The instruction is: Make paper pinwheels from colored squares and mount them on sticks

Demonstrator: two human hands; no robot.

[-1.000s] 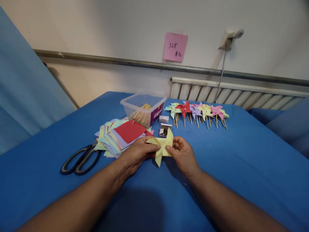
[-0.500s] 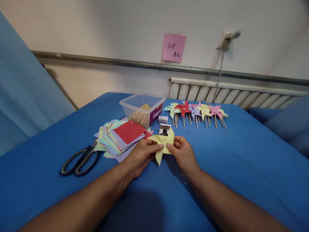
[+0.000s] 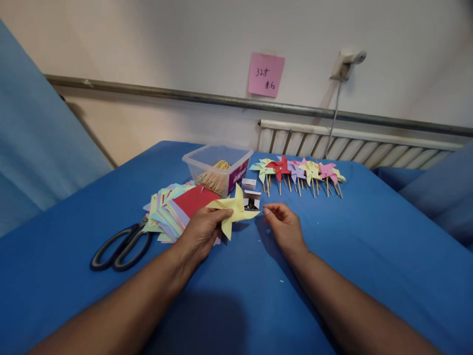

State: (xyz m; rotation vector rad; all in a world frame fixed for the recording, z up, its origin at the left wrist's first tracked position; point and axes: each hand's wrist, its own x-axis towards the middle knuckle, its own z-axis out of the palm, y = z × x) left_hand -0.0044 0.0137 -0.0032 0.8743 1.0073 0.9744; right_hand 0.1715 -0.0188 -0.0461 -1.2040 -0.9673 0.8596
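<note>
My left hand [image 3: 201, 232] pinches a folded yellow paper pinwheel [image 3: 234, 209] and holds it just above the blue cloth. My right hand [image 3: 284, 228] rests on the cloth to the right of it, fingers loosely curled and apart, holding nothing. A small open box of pins [image 3: 252, 200] sits just beyond the pinwheel, with a second small box [image 3: 249, 184] behind it. The pinwheel has no stick on it.
A stack of coloured paper squares [image 3: 173, 212] with a red sheet on top lies left of my left hand, black scissors [image 3: 118, 246] further left. A clear tub of wooden sticks [image 3: 218, 170] and a row of finished pinwheels [image 3: 297, 172] stand at the back.
My right hand has let go of the yellow pinwheel and drawn slightly right. My left hand has carried the pinwheel a little left and up.
</note>
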